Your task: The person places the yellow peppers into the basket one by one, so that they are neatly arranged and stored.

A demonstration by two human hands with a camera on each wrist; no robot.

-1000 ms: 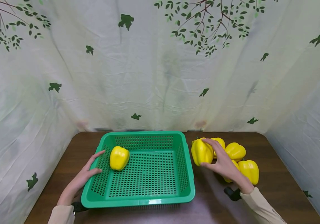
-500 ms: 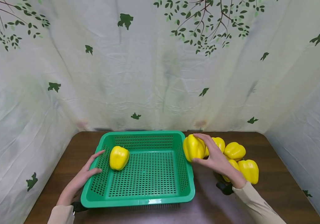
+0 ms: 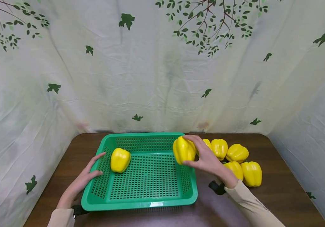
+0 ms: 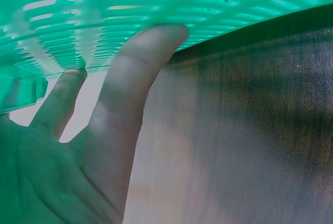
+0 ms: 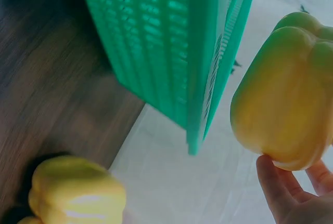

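Note:
My right hand (image 3: pixel 203 157) grips a yellow bell pepper (image 3: pixel 183 149) between thumb and fingers, lifted over the right rim of a green basket (image 3: pixel 145 205). In the right wrist view this bell pepper (image 5: pixel 286 94) is off the table, apart from the basket wall (image 5: pixel 151 52), with fingertips on its lower end. My left hand (image 3: pixel 84 176) rests at the basket's left side, fingers fairly straight and spread. The left wrist view has its thumb (image 4: pixel 130 83) against the slotted wall (image 4: pixel 208 5). Another yellow bell pepper (image 3: pixel 120 160) sits inside the basket near its left wall.
Several yellow bell peppers (image 3: pixel 252 174) lie grouped on the brown wooden table (image 3: pixel 281 198), right of the basket; one is partly hidden behind my right hand. A pale cloth with leaf prints (image 3: pixel 162 78) hangs behind the table and along both sides.
My right hand has carried the bell pepper leftward from beside the basket to over its right rim, uncovering more of the peppers on the table. The left hand stays at the basket's side.

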